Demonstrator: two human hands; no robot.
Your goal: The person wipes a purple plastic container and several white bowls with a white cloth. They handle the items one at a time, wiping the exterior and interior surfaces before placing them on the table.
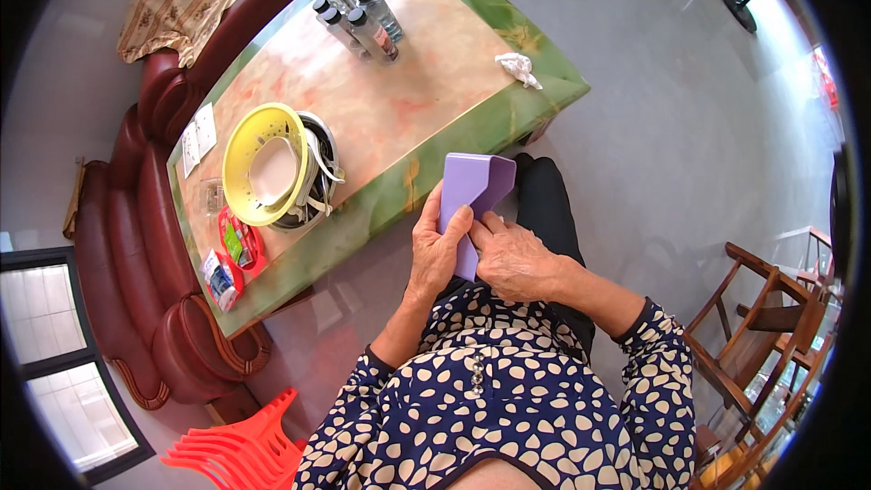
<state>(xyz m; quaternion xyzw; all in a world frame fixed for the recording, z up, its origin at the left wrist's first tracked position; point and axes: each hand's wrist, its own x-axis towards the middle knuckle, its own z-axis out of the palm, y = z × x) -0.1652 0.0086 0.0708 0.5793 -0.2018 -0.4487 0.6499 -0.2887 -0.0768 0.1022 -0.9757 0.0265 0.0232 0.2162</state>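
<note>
Fingers [456, 220] of the left hand [435, 249] curl round the left edge of a flat purple box [472, 195], the thumb lying across its face, so that hand is clasped on it. The right hand [515, 261] meets the box from the other side, its fingertips pressed against the lower right edge just beside the left thumb, gripping it too. The box is held upright above the person's lap, in front of the dark trousers, with its top folded open into a wedge; it hangs just off the near edge of the tabletop [508, 118] and does not touch it. Both forearms come up from sleeves of a navy blouse with cream spots. On the green-rimmed, marbled tabletop stand a yellow ring-shaped dish [247, 159] over a bowl of white strips, a cluster of small capped bottles [354, 4] at the far end, a crumpled white tissue [519, 67] near the right corner, and red packets [238, 245] by the left end. A dark red sofa [127, 245] runs along the far side of the table, red plastic stools [245, 449] sit stacked at lower left, and a wooden chair [753, 327] is at right.
</note>
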